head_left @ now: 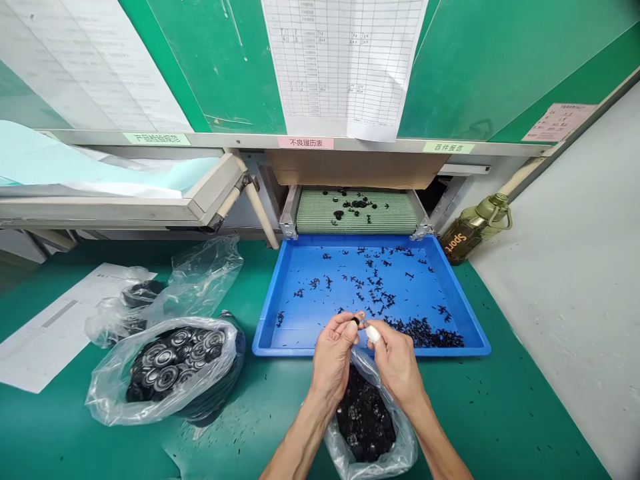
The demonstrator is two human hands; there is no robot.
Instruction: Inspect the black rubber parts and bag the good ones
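Note:
Over the near edge of the blue tray, my left hand pinches a small black part between thumb and fingertips. My right hand is closed close beside it, its fingertips almost meeting the left ones; a white wrapping covers the thumb. Whatever the right fingers grip is too small to make out. Below both hands a clear plastic bag stands open, with many small black parts inside. Black scraps are heaped in the tray's near right corner, and others lie scattered across it.
A conveyor belt carrying black pieces ends above the tray's far edge. At left stand a bag of round black parts, another plastic bag and a paper sheet. An olive bottle leans by the right wall.

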